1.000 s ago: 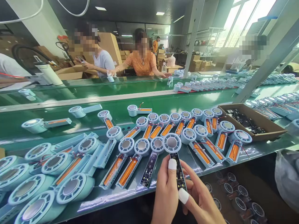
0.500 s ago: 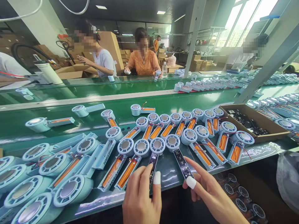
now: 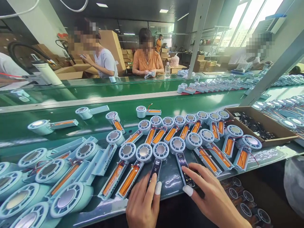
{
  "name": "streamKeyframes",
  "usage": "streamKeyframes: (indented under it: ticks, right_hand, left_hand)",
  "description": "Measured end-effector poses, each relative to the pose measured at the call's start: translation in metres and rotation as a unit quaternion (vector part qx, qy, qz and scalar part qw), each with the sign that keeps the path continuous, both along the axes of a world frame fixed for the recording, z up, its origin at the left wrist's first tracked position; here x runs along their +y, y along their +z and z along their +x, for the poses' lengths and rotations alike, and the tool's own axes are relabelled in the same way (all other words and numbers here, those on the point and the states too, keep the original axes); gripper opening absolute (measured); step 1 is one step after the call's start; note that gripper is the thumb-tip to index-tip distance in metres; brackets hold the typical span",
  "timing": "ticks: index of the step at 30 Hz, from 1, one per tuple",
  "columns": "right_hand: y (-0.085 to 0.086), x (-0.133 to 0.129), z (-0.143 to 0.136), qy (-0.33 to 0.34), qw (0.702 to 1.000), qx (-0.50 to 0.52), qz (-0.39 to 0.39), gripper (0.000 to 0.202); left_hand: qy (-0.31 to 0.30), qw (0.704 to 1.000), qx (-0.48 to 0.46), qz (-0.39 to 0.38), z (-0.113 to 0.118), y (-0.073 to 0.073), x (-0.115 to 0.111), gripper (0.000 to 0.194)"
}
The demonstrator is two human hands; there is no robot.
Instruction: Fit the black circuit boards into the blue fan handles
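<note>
Two light-blue handheld fans with black circuit boards in their handles lie before me at the bench edge. On the left one, the left fan (image 3: 161, 150), my left hand (image 3: 143, 198) is closed round the lower handle, index fingertip on the circuit board (image 3: 156, 165). My right hand (image 3: 209, 190) grips the handle of the right fan (image 3: 177, 144), fingertips on its circuit board (image 3: 182, 160) and thumb at the lower end. White covers sit on both thumbs. Around them, several fans lie with orange batteries (image 3: 131, 180) and thin wires showing in open handles.
A cardboard box (image 3: 280, 139) of black boards stands at right. More fans (image 3: 71, 196) crowd the left. Beyond, fans lie on the green conveyor (image 3: 114, 90). A slanted metal post (image 3: 263, 74) rises at right; co-workers (image 3: 147, 60) sit opposite. Below the bench is a box of fans (image 3: 247, 194).
My right fingers have shifted onto the face of the right fan's board, and its handle has turned steeper. My left index finger now lies further along the left board. The co-worker opposite has brought both hands together.
</note>
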State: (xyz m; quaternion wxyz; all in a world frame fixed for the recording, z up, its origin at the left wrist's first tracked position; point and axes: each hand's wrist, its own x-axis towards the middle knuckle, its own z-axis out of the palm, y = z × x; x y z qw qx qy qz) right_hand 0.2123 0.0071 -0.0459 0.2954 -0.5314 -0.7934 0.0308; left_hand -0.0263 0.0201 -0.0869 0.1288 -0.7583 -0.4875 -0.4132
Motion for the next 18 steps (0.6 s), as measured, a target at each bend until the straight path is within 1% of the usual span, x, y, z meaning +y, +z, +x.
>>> streamKeyframes:
  ticks: [3, 7, 13, 18]
  right_hand:
    - [-0.012, 0.002, -0.004, -0.008, 0.999, 0.045, 0.023, 0.042]
    - [-0.022, 0.004, -0.008, -0.005, 0.997, 0.069, 0.028, 0.049]
    - [-0.023, 0.008, -0.01, 0.005, 0.995, 0.077, 0.059, 0.044]
    - [-0.022, 0.009, -0.01, 0.001, 0.995, 0.075, 0.07, 0.042]
  left_hand:
    - [0.004, 1.0, -0.001, 0.027, 0.001, 0.003, 0.001, 0.029]
    - [0.013, 0.999, -0.001, 0.03, 0.004, 0.004, 0.002, 0.026]
    - [0.026, 0.999, 0.0, 0.04, 0.005, 0.006, 0.002, 0.025]
    - [0.015, 0.999, 0.004, 0.051, 0.006, 0.009, 0.004, 0.024]
